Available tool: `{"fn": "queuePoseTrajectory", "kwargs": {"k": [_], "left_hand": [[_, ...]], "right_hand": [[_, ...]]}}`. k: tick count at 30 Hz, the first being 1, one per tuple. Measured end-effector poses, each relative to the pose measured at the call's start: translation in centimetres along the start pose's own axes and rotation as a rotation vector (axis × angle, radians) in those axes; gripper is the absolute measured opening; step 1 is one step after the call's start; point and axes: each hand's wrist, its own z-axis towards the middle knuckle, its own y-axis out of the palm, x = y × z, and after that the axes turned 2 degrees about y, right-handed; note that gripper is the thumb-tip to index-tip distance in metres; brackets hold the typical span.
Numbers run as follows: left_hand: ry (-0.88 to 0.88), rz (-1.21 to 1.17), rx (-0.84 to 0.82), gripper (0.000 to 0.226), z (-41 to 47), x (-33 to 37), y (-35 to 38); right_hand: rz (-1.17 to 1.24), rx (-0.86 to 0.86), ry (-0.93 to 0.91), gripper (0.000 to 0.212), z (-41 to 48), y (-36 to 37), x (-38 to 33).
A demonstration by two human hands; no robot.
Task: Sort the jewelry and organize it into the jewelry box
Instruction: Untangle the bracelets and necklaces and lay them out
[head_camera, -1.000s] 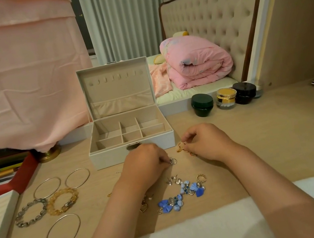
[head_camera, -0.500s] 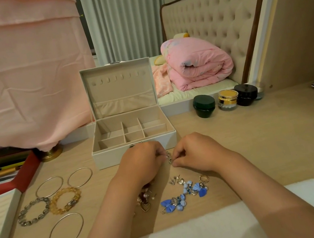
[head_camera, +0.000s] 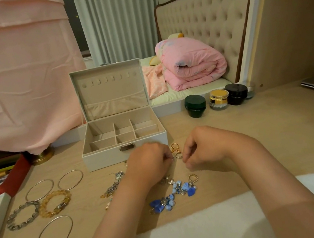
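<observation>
Gold and silver rings (head_camera: 177, 151) lie on the pale wood surface (head_camera: 259, 132) just in front of the open jewelry box (head_camera: 123, 143), between our two hands. Our left hand (head_camera: 148, 160) is curled with its fingertips pinched at the rings' left side; our right hand (head_camera: 203, 148) is curled likewise at their right. We cannot tell whether either pinch actually holds a ring, since the fingers hide the contact.

We judge the rings light, rigid and smooth, apt to slip or roll; they are best taken by the band between thumb and forefinger. The blue bead cluster (head_camera: 172, 197) nearer us looks loose and dangling, so we would lift it from its metal hook or gather it whole. The three thin bangles (head_camera: 54, 234) at left appear stiff and light, easily hooked by one finger. The amber bracelet (head_camera: 55, 206) and the grey bracelet (head_camera: 22, 216) beside it seem flexible. A tangled chain (head_camera: 112, 186) lies just left of our left forearm; it would need careful lifting.

The box compartments show nothing inside. On the surface beyond our right hand stand three cosmetic jars (head_camera: 218, 99). A white cloth (head_camera: 193, 236) covers the near edge. Behind are a bed with a rolled pink quilt (head_camera: 192, 62), a tufted headboard (head_camera: 207, 15) and grey curtains (head_camera: 119, 18).
</observation>
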Motion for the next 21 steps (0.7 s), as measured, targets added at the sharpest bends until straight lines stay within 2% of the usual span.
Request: {"fn": "queuePoseTrajectory", "kwargs": {"k": [2, 5, 9, 14, 18, 21], "left_hand": [[0.004, -0.005, -0.016, 0.014, 0.1, 0.1, 0.3], [0.002, -0.025, -0.036, 0.012, 0.2, 0.3, 0.4], [-0.022, -0.083, -0.020, 0.012, 0.2, 0.2, 0.2], [-0.049, -0.031, 0.005, 0.015, 0.2, 0.0, 0.5], [-0.029, -0.085, -0.073, 0.017, 0.6, 0.4, 0.5], [-0.070, -0.153, -0.066, 0.023, 0.2, -0.8, -0.4]], "right_hand": [[-0.015, -0.101, 0.032, 0.012, -0.1, 0.1, 0.2], [-0.013, -0.143, 0.049, 0.010, 0.2, 0.4, 0.6], [-0.058, 0.028, 0.095, 0.002, 1.2, 0.6, 1.5], [-0.112, 0.195, 0.112, 0.001, 2.0, 0.7, 2.4], [-0.108, 0.347, 0.017, 0.012, 2.2, 1.2, 1.7], [-0.097, 0.345, -0.119, 0.019, 2.4, 2.4, 0.8]]}}
